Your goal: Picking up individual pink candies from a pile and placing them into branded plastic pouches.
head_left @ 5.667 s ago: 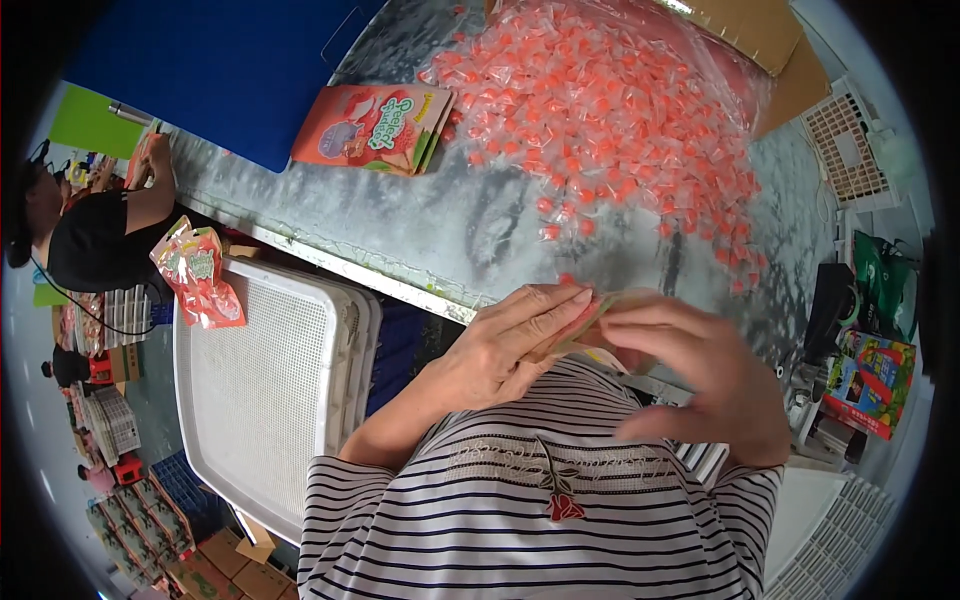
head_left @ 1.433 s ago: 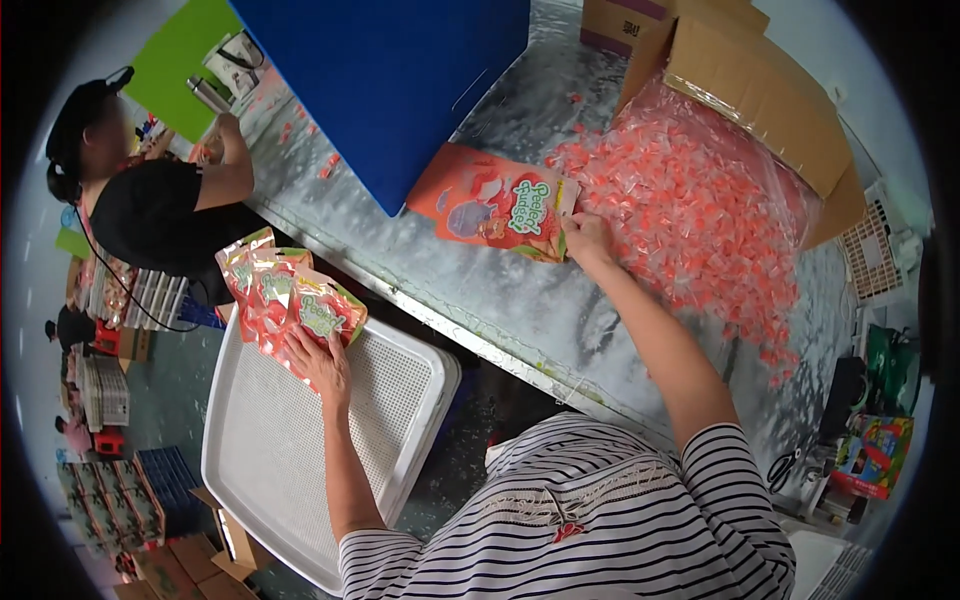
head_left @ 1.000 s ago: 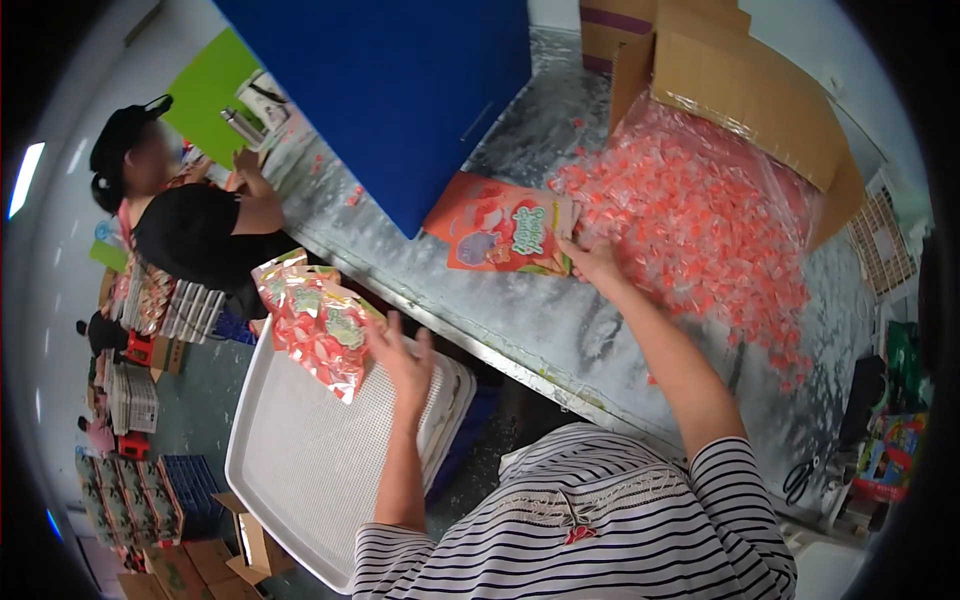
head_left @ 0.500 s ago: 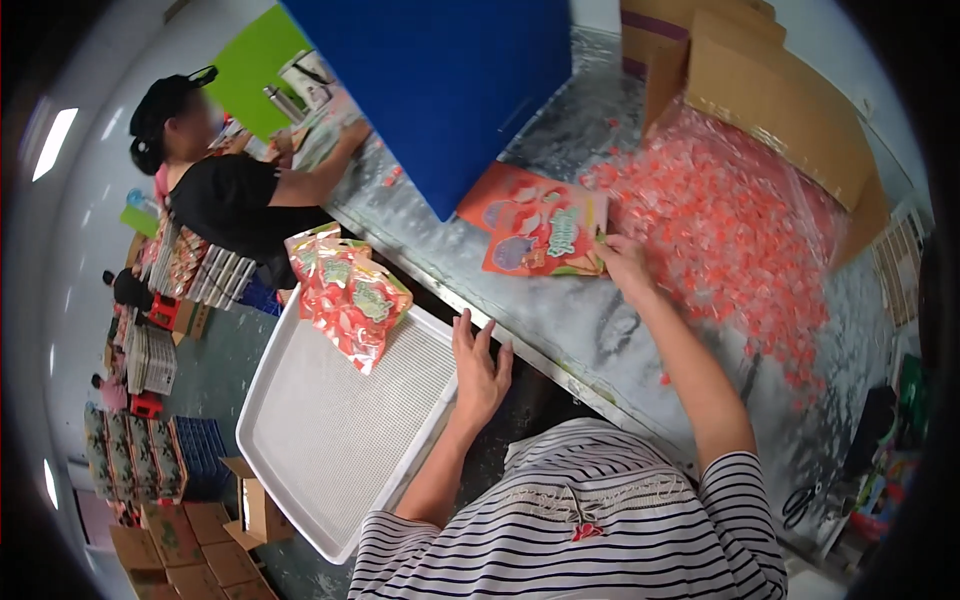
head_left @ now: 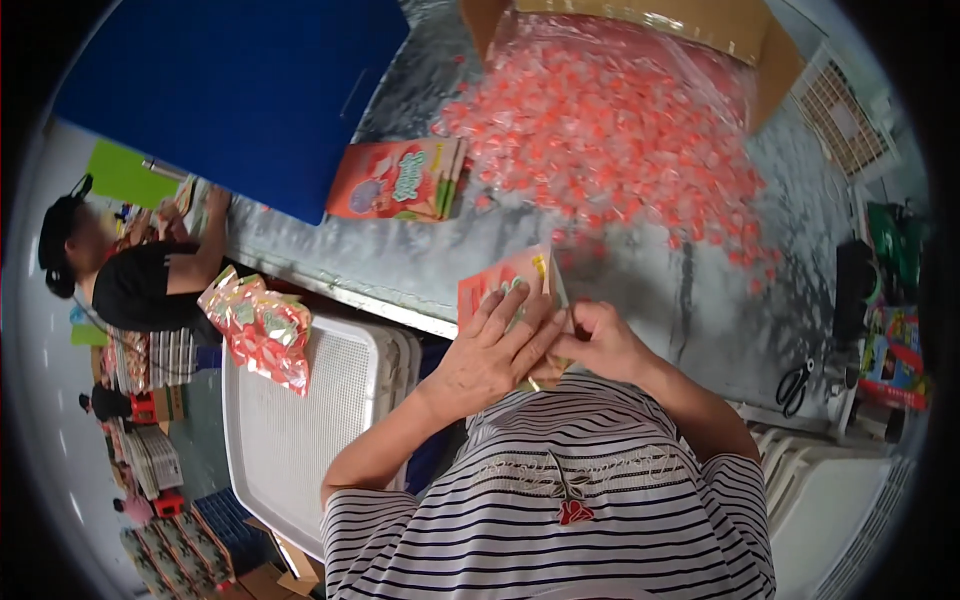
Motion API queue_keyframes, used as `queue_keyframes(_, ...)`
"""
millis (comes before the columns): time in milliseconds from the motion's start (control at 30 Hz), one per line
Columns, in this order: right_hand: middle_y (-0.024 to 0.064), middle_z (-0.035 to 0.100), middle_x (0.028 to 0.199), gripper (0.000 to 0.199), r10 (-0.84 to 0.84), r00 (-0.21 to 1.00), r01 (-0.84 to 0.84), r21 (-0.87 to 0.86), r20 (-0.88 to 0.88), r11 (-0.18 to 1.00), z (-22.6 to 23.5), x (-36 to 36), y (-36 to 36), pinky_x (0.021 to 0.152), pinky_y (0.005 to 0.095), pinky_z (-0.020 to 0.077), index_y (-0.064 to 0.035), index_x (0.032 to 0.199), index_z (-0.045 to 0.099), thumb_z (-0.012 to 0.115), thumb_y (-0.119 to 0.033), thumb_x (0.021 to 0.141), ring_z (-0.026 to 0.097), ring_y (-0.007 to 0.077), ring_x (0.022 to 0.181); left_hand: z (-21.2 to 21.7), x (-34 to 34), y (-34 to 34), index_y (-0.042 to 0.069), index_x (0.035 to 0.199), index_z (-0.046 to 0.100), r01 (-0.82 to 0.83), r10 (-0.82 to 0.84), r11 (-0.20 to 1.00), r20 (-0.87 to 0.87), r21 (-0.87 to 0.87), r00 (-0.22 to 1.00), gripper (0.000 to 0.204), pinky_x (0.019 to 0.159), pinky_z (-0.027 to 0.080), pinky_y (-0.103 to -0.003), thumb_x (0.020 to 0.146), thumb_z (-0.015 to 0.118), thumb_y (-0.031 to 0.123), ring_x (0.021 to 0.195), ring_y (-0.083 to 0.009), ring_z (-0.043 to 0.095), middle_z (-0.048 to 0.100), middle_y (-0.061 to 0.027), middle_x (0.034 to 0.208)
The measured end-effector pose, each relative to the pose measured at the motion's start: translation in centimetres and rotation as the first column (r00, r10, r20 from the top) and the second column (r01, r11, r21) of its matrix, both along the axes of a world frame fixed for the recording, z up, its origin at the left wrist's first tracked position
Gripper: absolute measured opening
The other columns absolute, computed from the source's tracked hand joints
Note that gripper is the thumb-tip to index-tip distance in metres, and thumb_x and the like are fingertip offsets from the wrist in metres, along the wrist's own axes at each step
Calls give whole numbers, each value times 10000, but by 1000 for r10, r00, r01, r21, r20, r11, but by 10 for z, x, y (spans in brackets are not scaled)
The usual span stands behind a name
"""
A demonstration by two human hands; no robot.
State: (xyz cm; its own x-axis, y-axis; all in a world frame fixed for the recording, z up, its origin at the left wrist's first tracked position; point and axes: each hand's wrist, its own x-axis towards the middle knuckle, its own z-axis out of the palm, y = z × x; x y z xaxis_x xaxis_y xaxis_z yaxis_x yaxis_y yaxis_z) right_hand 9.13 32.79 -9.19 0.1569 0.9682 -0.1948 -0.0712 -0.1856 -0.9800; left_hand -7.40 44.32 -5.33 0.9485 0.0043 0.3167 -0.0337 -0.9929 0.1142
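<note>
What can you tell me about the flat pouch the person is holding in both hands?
The pouch is a flat, glossy packet, mostly orange-red with pale patches and a yellow mark near its top edge. It looks like thin plastic film. It is held close to the person's chest, above the near edge of the grey table, tilted and roughly upright. The left hand lies spread over its front, hiding the lower part, while the right hand pinches its right side. Whether it holds anything cannot be told.

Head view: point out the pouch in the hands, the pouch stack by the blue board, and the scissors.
pouch (head_left: 505,282), head view, upper printed face above the fingers.
pouch stack (head_left: 395,180), head view, top pouch's face.
scissors (head_left: 795,385), head view, handles.
</note>
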Motion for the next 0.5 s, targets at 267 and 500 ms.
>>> queue_keyframes(267,40,467,562,378,190,973,-196,36,128,980,-23,2,-20,501,307,354,42,720,581,701,-290,856,380,68,587,9,0,-2,31,953,658,253,-210,945,-209,209,955,295,711,540,-334,692,609,159,1024,-310,567,521,-168,1210)
queue_keyframes(500,112,570,601,299,106,985,-109,18,140,994,-14,2,-8,543,328,424,45,811,618,654,-245,877,504,137,556,29,4,-7,-2,863,614,286,-234,938,-251,196,939,246,533,475,-283,662,599,138,664,-175,538,554,-129,981)
